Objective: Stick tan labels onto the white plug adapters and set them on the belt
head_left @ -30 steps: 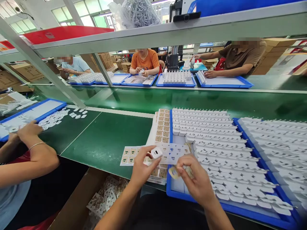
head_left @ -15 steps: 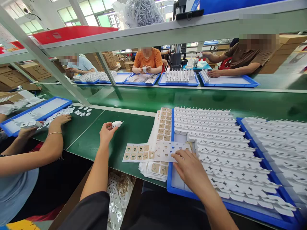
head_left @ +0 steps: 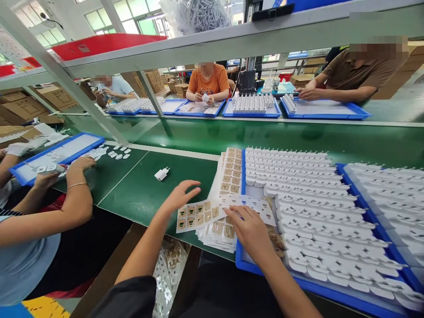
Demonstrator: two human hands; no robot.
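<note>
A white plug adapter (head_left: 162,174) lies on the green table (head_left: 132,190), left of my left hand. My left hand (head_left: 182,194) is over the table with thumb and fingers apart, holding nothing, just above the left part of a sticker sheet (head_left: 198,215). That sheet has tan stickers on its left part and bare white backing on its right. My right hand (head_left: 245,223) is closed at the sheet's middle, fingertips on it. Beneath the sheet is a stack of similar sheets (head_left: 231,172). Right of the stack, a blue-rimmed tray (head_left: 243,260) holds rows of white adapters (head_left: 298,185).
A second blue tray (head_left: 351,183) of adapters stands at the far right. On the left, a co-worker's arm (head_left: 79,198) reaches beside white parts (head_left: 96,152) and a blue tray (head_left: 71,148). A metal shelf beam (head_left: 198,48) crosses above; people sit opposite.
My left hand has let go of the white adapter, left it on the table and moved right toward the sheet. My right hand and the sheet have shifted slightly, and the sheet is tilted more.
</note>
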